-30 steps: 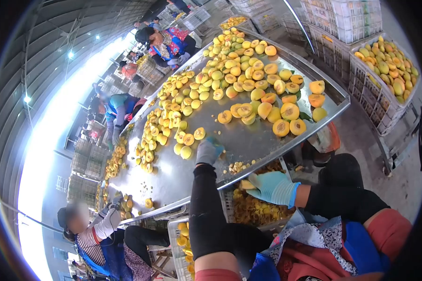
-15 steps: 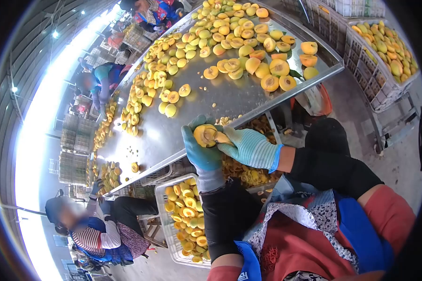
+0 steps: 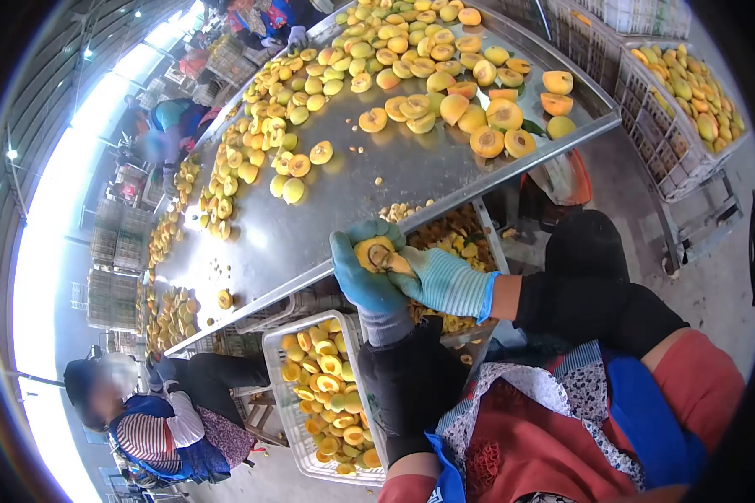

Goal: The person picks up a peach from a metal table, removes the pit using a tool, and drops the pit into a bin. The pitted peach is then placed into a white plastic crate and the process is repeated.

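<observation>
My left hand (image 3: 362, 275), in a blue-green rubber-coated glove, is closed around a yellow peach half (image 3: 367, 248), its cut face turned up. My right hand (image 3: 449, 278), wearing a striped teal knit glove, has its fingers curled and its thumb pressed in at the middle of the cut face. Something thin and curved shows there; I cannot tell what the right hand grips. Both hands are just off the near edge of a metal table (image 3: 310, 220). Loose peach pits (image 3: 404, 210) lie at that edge, and many peach halves (image 3: 419, 107) are spread farther back.
A white crate of peach halves (image 3: 331, 365) stands left of my forearm. Beneath the table edge is a bin of scraps (image 3: 449, 239). A crate of whole peaches (image 3: 696, 105) stands at the right. A co-worker (image 3: 155, 419) sits at the left; other people work along the table's far side.
The fingers of both hands have shifted around the peach half, and the right thumb sits deeper on its cut face. The view has turned slightly. The seated co-worker's arm has come down from the table.
</observation>
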A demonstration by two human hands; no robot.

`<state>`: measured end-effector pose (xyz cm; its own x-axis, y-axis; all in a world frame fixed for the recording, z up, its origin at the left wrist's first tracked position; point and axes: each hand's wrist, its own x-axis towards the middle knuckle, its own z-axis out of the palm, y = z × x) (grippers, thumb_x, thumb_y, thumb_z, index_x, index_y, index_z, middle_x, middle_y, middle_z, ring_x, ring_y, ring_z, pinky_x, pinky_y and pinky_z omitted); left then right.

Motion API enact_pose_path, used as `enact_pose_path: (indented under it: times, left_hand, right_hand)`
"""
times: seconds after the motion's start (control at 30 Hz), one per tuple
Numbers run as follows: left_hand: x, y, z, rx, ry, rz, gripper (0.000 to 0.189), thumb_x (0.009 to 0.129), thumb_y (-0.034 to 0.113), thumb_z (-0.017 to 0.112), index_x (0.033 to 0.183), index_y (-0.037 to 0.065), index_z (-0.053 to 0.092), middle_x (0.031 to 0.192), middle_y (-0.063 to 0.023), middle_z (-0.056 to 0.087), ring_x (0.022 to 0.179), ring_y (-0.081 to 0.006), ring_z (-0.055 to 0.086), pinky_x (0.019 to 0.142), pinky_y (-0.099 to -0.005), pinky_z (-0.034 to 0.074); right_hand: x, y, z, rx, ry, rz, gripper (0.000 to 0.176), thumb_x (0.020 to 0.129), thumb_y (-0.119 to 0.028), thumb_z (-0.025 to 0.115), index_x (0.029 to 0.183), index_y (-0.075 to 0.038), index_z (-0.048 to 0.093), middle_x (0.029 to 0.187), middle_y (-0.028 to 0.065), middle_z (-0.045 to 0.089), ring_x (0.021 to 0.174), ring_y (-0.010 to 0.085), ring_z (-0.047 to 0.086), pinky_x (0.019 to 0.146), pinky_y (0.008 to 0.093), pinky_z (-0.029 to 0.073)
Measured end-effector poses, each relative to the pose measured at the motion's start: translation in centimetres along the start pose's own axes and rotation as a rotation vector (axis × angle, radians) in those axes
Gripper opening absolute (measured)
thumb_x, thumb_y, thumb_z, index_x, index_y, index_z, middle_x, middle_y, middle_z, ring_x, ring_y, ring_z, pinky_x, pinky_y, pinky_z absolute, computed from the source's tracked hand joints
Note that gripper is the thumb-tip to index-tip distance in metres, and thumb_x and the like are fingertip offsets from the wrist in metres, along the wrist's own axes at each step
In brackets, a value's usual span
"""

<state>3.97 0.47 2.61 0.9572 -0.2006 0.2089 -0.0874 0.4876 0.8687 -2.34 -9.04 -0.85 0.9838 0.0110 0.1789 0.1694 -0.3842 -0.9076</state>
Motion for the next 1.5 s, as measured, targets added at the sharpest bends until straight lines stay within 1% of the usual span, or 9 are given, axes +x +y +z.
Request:
enact_pose_path:
  times: [0.37, 0.4, 0.63, 0.83, 1.0, 1.23, 1.33, 1.4, 1.5]
  left_hand:
    - [0.4, 1.4, -1.4, 0.258, -0.114, -0.097, 0.054, 0.099, 0.041, 0.044, 0.075, -0.003, 0.063, 0.066, -0.0145, 0.064, 0.058, -0.0215, 0.059, 0.058, -0.0333, 0.049]
    - [0.2, 1.2, -1.4, 0.245, -0.111, -0.064, 0.054, 0.100, 0.040, 0.044, 0.074, -0.003, 0.063, 0.066, -0.0140, 0.064, 0.058, -0.0205, 0.059, 0.058, -0.0323, 0.049]
    - [0.3, 1.2, -1.8, 0.459, -0.313, -0.215, 0.060, 0.100, 0.040, 0.042, 0.065, -0.004, 0.065, 0.065, -0.0159, 0.066, 0.057, -0.0233, 0.061, 0.059, -0.0319, 0.050]
    - [-0.7, 0.0, -0.7, -0.152, -0.257, -0.126, 0.054, 0.100, 0.038, 0.040, 0.065, 0.001, 0.059, 0.060, -0.0156, 0.062, 0.054, -0.0249, 0.058, 0.055, -0.0332, 0.049]
    - [1.1, -0.5, -3.2, -1.047, -0.107, -0.346, 0.043, 0.099, 0.037, 0.041, 0.066, 0.013, 0.054, 0.064, -0.0036, 0.062, 0.056, -0.0180, 0.056, 0.058, -0.0302, 0.051]
    - [-1.1, 9.3, -6.6, -0.224, 0.632, 0.135, 0.030, 0.097, 0.034, 0.049, 0.077, 0.012, 0.054, 0.067, -0.0013, 0.052, 0.064, -0.0145, 0.054, 0.057, -0.0319, 0.048]
    - [-4.1, 12.5, -16.0, -0.191, 0.301, -0.069, 0.028, 0.096, 0.031, 0.053, 0.080, 0.009, 0.058, 0.072, -0.0015, 0.057, 0.064, -0.0131, 0.053, 0.055, -0.0308, 0.044]
    - [-5.9, 12.9, -21.4, 0.668, 0.322, -0.110, 0.029, 0.096, 0.030, 0.055, 0.087, 0.003, 0.063, 0.081, -0.0022, 0.061, 0.072, -0.0126, 0.055, 0.062, -0.0293, 0.046]
    - [-5.9, 13.8, -19.1, 1.019, 0.281, 0.006, 0.032, 0.095, 0.025, 0.057, 0.104, -0.005, 0.065, 0.099, -0.0063, 0.064, 0.092, -0.0131, 0.056, 0.081, -0.0278, 0.046]
  right_hand:
    - [-0.4, 0.9, 1.0, 0.421, -0.259, -0.015, 0.031, 0.098, -0.034, 0.052, 0.100, -0.004, 0.059, 0.073, 0.0116, 0.065, 0.064, 0.0251, 0.063, 0.061, 0.0382, 0.051]
    - [-0.9, -3.5, -2.3, 0.614, -0.462, 0.485, 0.025, 0.101, -0.032, 0.051, 0.090, -0.011, 0.057, 0.067, 0.0013, 0.056, 0.054, 0.0112, 0.052, 0.043, 0.0286, 0.039]
    - [-1.8, 0.8, -1.0, 0.198, -0.334, 0.069, 0.036, 0.098, -0.041, 0.048, 0.097, -0.007, 0.060, 0.062, 0.0073, 0.054, 0.059, 0.0203, 0.056, 0.060, 0.0397, 0.045]
    - [-1.9, -1.4, -3.9, 0.706, -0.756, 0.516, 0.041, 0.098, -0.050, 0.048, 0.098, -0.012, 0.064, 0.063, -0.0024, 0.054, 0.059, 0.0090, 0.052, 0.056, 0.0223, 0.042]
    - [-2.8, -0.3, -2.0, 0.004, -0.443, -0.080, 0.042, 0.097, -0.048, 0.048, 0.102, -0.009, 0.064, 0.080, 0.0099, 0.065, 0.074, 0.0229, 0.064, 0.066, 0.0371, 0.050]
    - [-2.0, 0.4, -3.8, -0.603, -0.429, 0.103, 0.037, 0.091, -0.042, 0.052, 0.104, -0.009, 0.063, 0.092, 0.0175, 0.067, 0.088, 0.0345, 0.065, 0.077, 0.0466, 0.050]
    - [-1.9, 1.1, -3.4, -0.578, -0.280, 0.032, 0.036, 0.092, -0.041, 0.051, 0.102, -0.008, 0.062, 0.090, 0.0168, 0.067, 0.085, 0.0350, 0.065, 0.075, 0.0477, 0.051]
    - [-1.3, 1.5, -4.0, -0.635, -0.213, 0.079, 0.034, 0.091, -0.039, 0.054, 0.099, -0.007, 0.061, 0.085, 0.0166, 0.068, 0.080, 0.0363, 0.066, 0.071, 0.0483, 0.051]
    - [-0.6, 0.1, -4.9, -0.548, -0.161, 0.148, 0.032, 0.090, -0.036, 0.057, 0.096, -0.004, 0.059, 0.079, 0.0184, 0.067, 0.077, 0.0372, 0.067, 0.068, 0.0482, 0.051]
